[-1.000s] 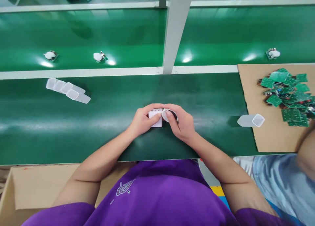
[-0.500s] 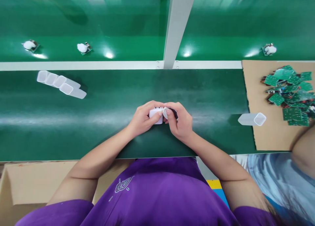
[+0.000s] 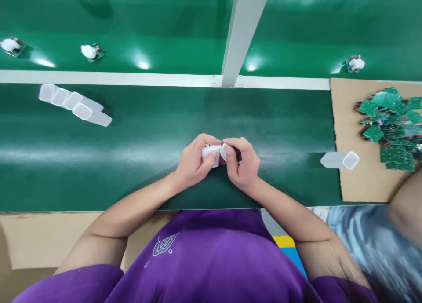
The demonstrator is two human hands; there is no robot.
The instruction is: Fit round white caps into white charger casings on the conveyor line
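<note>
Over the near strip of the dark green bench (image 3: 132,162), both forearms come in from the bottom of the view and meet at the middle, wrists bent inward so the knuckles face up. The left hand (image 3: 193,162) is curled shut around a small white rectangular plastic housing (image 3: 211,155), thumb along its near side and fingers wrapped over the top. The right hand (image 3: 242,164) is closed too, pinching a small round white-and-dark part (image 3: 227,151) between thumb and fingertips; it presses right against the right end of the housing, though how the two pieces join is hidden by the fingers. Both pieces sit just above the bench surface, between the two hands. Well to the left lies a row of translucent white square plastic sleeves (image 3: 74,106), nested end to end on their sides. To the right, one more translucent white sleeve (image 3: 339,160) lies across the edge of a brown cardboard sheet (image 3: 359,184), which carries a loose heap of green circuit boards (image 3: 391,127). Beyond a pale metal rail (image 3: 115,78) a glossy green conveyor belt (image 3: 165,34) bears small white-capped assemblies (image 3: 89,52), spaced apart. A grey upright post (image 3: 242,30) rises from the rail. At the lower right edge, another person's blue-grey sleeve (image 3: 362,232) shows, blurred.
</note>
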